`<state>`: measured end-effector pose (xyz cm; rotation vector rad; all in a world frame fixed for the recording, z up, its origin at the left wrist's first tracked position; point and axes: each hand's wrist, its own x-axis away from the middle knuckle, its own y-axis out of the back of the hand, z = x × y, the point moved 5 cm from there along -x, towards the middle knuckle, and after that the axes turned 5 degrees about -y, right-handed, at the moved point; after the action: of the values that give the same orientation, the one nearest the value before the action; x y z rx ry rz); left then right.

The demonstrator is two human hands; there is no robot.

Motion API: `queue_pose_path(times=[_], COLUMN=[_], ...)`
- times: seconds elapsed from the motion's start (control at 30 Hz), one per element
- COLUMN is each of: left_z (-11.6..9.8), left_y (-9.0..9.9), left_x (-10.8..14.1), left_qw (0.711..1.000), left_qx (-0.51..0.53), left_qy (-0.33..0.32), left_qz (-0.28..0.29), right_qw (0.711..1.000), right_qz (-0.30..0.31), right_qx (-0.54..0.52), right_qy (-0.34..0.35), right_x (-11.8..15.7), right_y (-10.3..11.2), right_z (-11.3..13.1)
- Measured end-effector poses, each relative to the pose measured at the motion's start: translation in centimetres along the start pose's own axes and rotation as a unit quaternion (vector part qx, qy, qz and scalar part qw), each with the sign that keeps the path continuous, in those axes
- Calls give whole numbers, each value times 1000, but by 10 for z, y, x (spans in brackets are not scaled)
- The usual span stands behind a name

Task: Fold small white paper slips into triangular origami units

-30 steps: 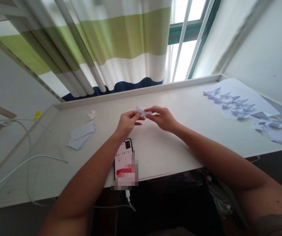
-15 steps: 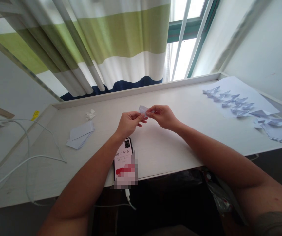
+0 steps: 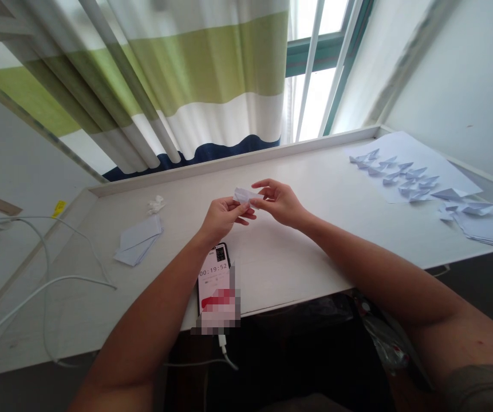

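Observation:
A small folded piece of white paper (image 3: 244,195) is held up over the middle of the white table (image 3: 289,269). My left hand (image 3: 224,219) pinches its lower left part between thumb and fingers. At its right end is my right hand (image 3: 281,202), with the thumb against the paper and the index finger raised and apart from the thumb. Several folded paper shapes (image 3: 409,176) stand in rows on a large white sheet (image 3: 456,169) at the right.
Flat paper slips (image 3: 139,236) and a crumpled white piece (image 3: 156,204) lie at the left. A phone (image 3: 216,280) with a cable is by the front edge. White cables (image 3: 78,278) cross the left side. More paper (image 3: 484,226) is stacked far right.
The index finger of my right hand has lifted off the paper and spread from the thumb. More of the folded paper shows between my hands. The view has shifted slightly.

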<state>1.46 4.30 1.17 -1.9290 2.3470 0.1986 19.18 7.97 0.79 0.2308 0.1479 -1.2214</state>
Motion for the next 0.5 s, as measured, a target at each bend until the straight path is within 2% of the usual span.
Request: queue_pose_path(times=[0.17, 0.4, 0.5], left_z=[2, -4, -8], left_y=[1, 7, 10], left_x=[1, 2, 2], left_qw=[1000, 997, 997], left_qx=[-8, -28, -36], left_qy=[12, 53, 43], left_qz=[12, 52, 53], right_qw=[999, 999, 999], right_qz=[39, 28, 30], right_qx=[6, -17, -20], right_qy=[-7, 7, 16], right_x=[1, 0, 1], right_y=[-4, -7, -8], right_z=[0, 0, 1])
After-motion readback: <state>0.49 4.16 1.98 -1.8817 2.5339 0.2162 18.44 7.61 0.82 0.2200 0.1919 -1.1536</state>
